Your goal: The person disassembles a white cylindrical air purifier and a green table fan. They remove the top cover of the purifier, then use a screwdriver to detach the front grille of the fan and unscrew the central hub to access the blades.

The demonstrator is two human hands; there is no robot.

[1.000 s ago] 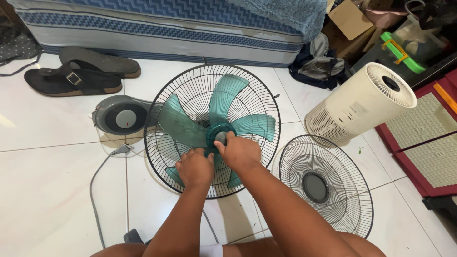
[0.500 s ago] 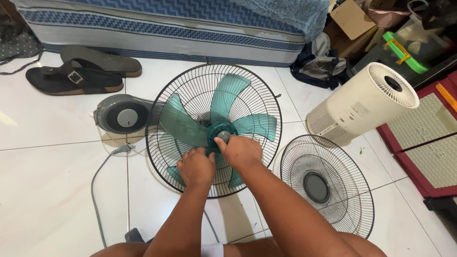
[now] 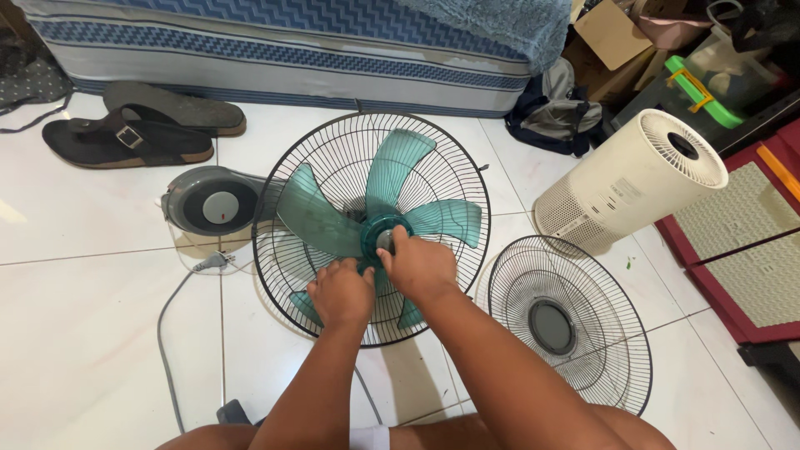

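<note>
Fan (image 3: 371,225) lies flat on the tile floor (image 3: 75,333), rear grille (image 3: 333,158) under it, front grille (image 3: 571,321) off and lying just beside it to the right.

Risks, my read:
- Mattress (image 3: 275,46) edge sits right behind the fan. Little room to swing anything that way; a lifted grille could snag on it.
- Purifier (image 3: 629,179), the white cylinder, lies on its side near both grilles. It could roll into them if bumped.
- Rear grille is thin wire. Leaning weight through the hub could bend it.
- Front grille lies close to the person's knee. A shift of the leg would dent or kick it.
- Blades (image 3: 400,171) are thin translucent teal plastic. Bracing one by hand while the hub is twisted could crack it at the root.
- Cord (image 3: 171,333) runs loose across the floor toward the person. Can't tell if it is plugged in; if live, a blade spin with fingers at the hub is the worst case.
- Hub cap (image 3: 382,237): a slip here throws knuckles into the wire.

Hands: left hand (image 3: 342,292) is curled down on a lower blade by the hub. Right hand (image 3: 419,267) is clenched around the hub cap, thumb and fingers wrapped on it.

Counts: one mattress, one purifier, one fan, two grilles, five blades, one motor housing (image 3: 212,204), two sandals (image 3: 137,133), one cord.
</note>
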